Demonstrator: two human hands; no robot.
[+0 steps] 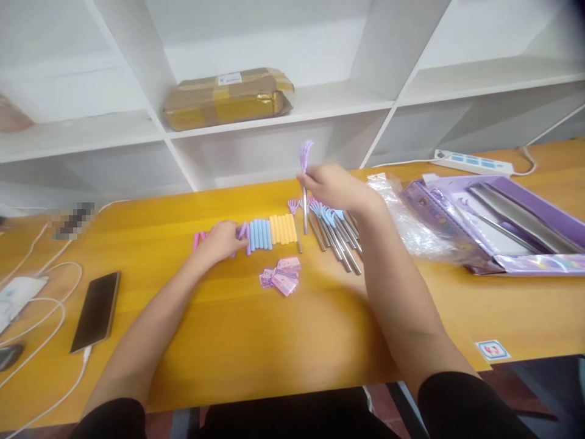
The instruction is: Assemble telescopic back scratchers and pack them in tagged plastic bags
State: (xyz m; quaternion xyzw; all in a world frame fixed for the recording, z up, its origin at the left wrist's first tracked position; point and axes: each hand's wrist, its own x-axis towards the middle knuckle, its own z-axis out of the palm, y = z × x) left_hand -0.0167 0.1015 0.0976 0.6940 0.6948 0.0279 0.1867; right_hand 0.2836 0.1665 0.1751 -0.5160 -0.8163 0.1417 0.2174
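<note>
My right hand (336,186) grips a back scratcher (305,213) with a purple claw-shaped head and a metal shaft, held upright above the table. Between the fingers of my left hand (220,241) is a purple tube (242,230). Beside it run a row of blue tubes (260,235) and a row of yellow tubes (283,229). Pink tubes (197,240) are partly hidden behind my left hand. Under my right forearm lies a pile of back scratchers (336,238) with blue, pink and purple heads. Small pink printed cards (286,281) lie in front of the tubes.
A purple box (539,263) holding metal-shafted items stands at the right, beside clear plastic wrapping (404,222). A power strip (466,162) lies behind it. At left are a phone (95,311) and white cables. A taped parcel (228,100) sits on the shelf.
</note>
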